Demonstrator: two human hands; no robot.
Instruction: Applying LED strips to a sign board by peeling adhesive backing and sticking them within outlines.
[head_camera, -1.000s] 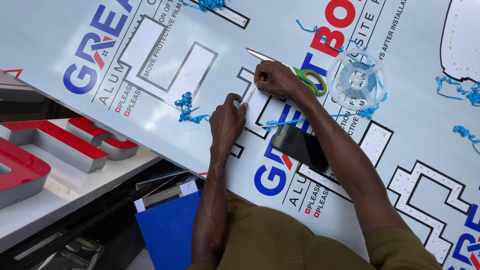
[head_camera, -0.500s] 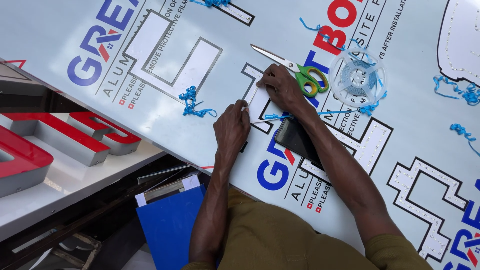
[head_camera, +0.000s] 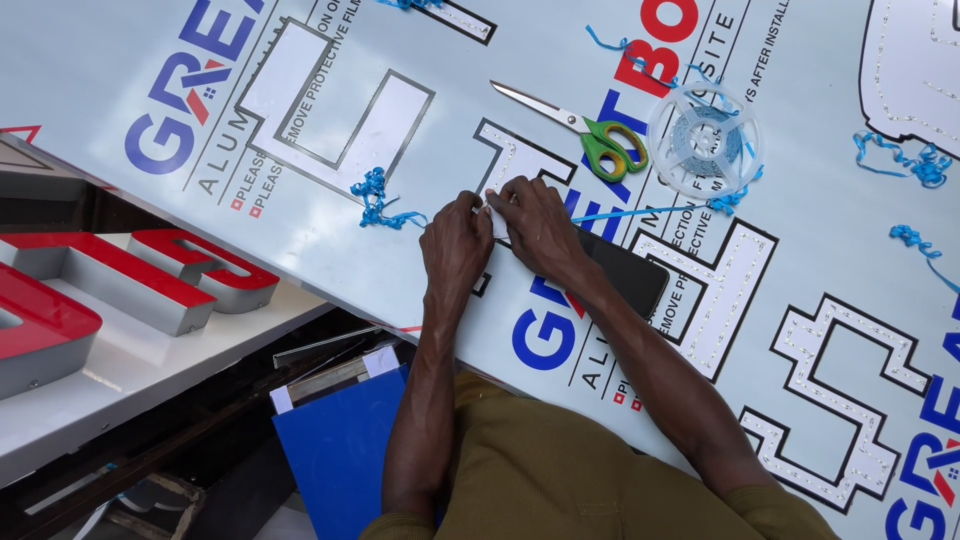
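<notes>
A large pale panel (head_camera: 300, 215) covered in printed protective film fills most of the view and serves as the worktop. Letter shapes outlined in black are set into it — one plain white block (head_camera: 330, 115) at 11 o'clock, others edged with dotted strips (head_camera: 720, 290) toward 3 and 5 o'clock. Green-handled scissors (head_camera: 580, 125) lie at 12 o'clock, closed, just beside a clear empty reel (head_camera: 703, 140) at 1 o'clock. Blue curled scraps (head_camera: 378, 195) sit at 10 o'clock, more at 2 o'clock (head_camera: 900, 160). A dark phone (head_camera: 630, 275) lies near centre. Both hands — left (head_camera: 455, 250), right (head_camera: 535, 225) — press on a dotted letter (head_camera: 510, 160) at the middle.
</notes>
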